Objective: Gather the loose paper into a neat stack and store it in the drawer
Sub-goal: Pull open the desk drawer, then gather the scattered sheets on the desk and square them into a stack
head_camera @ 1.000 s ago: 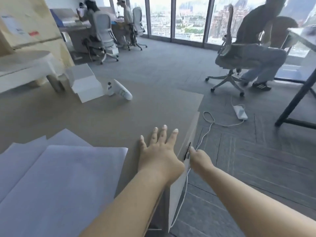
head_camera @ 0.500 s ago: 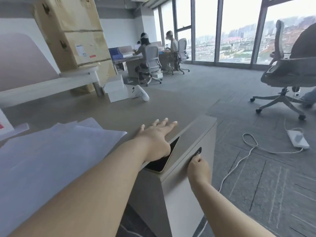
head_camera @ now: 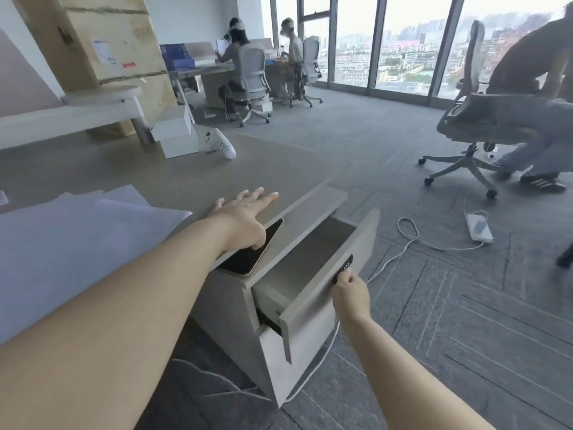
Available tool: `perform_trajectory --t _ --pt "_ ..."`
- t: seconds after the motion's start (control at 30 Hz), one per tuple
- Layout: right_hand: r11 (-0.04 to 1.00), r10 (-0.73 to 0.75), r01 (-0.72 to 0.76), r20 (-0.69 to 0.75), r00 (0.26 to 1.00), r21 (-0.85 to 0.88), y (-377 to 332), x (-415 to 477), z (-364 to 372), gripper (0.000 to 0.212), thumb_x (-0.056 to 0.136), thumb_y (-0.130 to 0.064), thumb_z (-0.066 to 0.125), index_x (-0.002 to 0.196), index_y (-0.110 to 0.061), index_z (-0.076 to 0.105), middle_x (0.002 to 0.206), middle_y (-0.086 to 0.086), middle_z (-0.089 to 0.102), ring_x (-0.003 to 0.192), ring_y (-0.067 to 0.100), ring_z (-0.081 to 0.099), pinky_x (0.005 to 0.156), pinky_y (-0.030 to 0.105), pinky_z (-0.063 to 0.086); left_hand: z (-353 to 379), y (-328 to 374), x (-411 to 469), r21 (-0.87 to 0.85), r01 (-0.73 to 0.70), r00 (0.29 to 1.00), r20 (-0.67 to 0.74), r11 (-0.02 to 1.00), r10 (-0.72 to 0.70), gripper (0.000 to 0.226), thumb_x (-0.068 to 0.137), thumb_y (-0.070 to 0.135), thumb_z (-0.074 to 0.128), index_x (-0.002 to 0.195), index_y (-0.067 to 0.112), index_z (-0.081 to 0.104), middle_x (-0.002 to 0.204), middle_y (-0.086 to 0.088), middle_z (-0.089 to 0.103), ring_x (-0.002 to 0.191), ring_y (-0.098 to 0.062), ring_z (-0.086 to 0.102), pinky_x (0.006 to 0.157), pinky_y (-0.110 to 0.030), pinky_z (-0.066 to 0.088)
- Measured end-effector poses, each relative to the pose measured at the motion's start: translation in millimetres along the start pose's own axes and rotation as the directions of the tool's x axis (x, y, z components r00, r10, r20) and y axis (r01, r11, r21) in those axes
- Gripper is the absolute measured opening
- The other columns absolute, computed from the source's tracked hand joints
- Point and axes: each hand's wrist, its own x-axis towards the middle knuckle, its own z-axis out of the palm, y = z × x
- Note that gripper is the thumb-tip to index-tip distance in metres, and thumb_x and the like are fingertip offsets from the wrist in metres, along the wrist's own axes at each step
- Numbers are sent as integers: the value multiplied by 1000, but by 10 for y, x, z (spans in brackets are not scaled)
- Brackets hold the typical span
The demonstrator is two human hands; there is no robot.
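Several loose white paper sheets [head_camera: 77, 243] lie fanned out on the desk top [head_camera: 155, 178] at the left. My left hand [head_camera: 245, 217] rests flat, fingers spread, on the desk edge beside a dark tablet [head_camera: 252, 254]. The grey top drawer [head_camera: 313, 293] of the pedestal cabinet under the desk stands pulled partly out, and its inside looks bare. My right hand [head_camera: 352, 293] is closed on the black handle [head_camera: 345, 268] of the drawer front.
A white box [head_camera: 176, 135] and a white controller [head_camera: 221, 145] sit farther back on the desk. A power strip [head_camera: 479, 226] with a looping cable lies on the carpet. A person in a swivel chair [head_camera: 474, 119] sits at right; two people sit at far desks.
The drawer was closed and has slid out toward me under my right hand's pull. My left hand has stayed flat on the desk edge. The view has tilted upward.
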Motion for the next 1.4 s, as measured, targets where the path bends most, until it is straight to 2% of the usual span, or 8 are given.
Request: perform_trajectory --t 0.33,0.6,0.83,0.9,1.0,1.13,1.27,1.4 --pt "997 59 -62 -77 995 -37 294 -263 -654 49 101 -30 24 56 -15 35 57 3 39 53 19 35 51 30 26 9 -33 -30 -5 -11 1000 -13 1000 11 105 65 11 60 150 45 8 163 14 -3 149 -9 -7 120 -45 -4" --pt "997 78 -77 -137 987 18 401 -384 -867 49 102 -33 24 57 -14 32 56 3 36 53 20 33 59 33 29 51 -97 64 15 -18 1000 -21 1000 18 107 62 13 60 149 46 9 163 14 -2 150 -10 -6 120 -47 -2" --pt "899 431 -432 -31 902 -66 114 -313 -1051 36 94 -31 30 95 -3 53 71 16 47 59 25 43 54 28 36 53 -22 -48 -2 -38 998 -41 999 38 90 76 24 57 151 40 9 164 9 0 150 -12 -3 120 -47 -3" --pt "928 315 -342 -178 932 -149 -221 -340 -1094 43 90 -23 36 121 4 50 108 27 54 85 35 53 71 35 40 33 1 -128 42 -55 996 -75 998 58 77 87 39 49 152 37 8 164 2 1 150 -15 -2 120 -49 -3" --pt "971 -63 -1 -261 963 -241 -953 -560 -911 33 89 -18 43 116 -2 53 124 26 48 105 41 52 91 43 45 -186 -122 -330 54 -74 976 -201 996 84 69 92 46 41 152 34 11 164 -2 4 151 -17 3 120 -49 -2" --pt "926 -280 288 68 958 -243 -1719 -1001 -116 33 87 -21 50 117 -9 54 125 21 47 108 40 53 95 47 46 -633 -752 -883 -101 24 903 -425 995 -65 62 93 33 43 151 31 22 163 -3 15 145 -25 27 119 -44 17" --pt "808 -383 509 392 837 -297 -2101 -1634 644 48 91 -32 47 134 -12 45 137 21 41 126 39 41 103 40 35 -742 -1786 -1725 -233 312 784 -484 921 -388 56 91 28 47 145 22 37 159 -6 26 140 -31 35 112 -40 33" --pt "585 -299 654 621 724 -480 -2078 -2082 1182 67 89 -56 31 150 -30 22 158 13 19 145 34 17 117 47 13 -596 -2715 -2607 -293 550 611 -498 782 -616 49 90 27 51 137 14 48 145 -10 46 130 -31 46 107 -44 37"
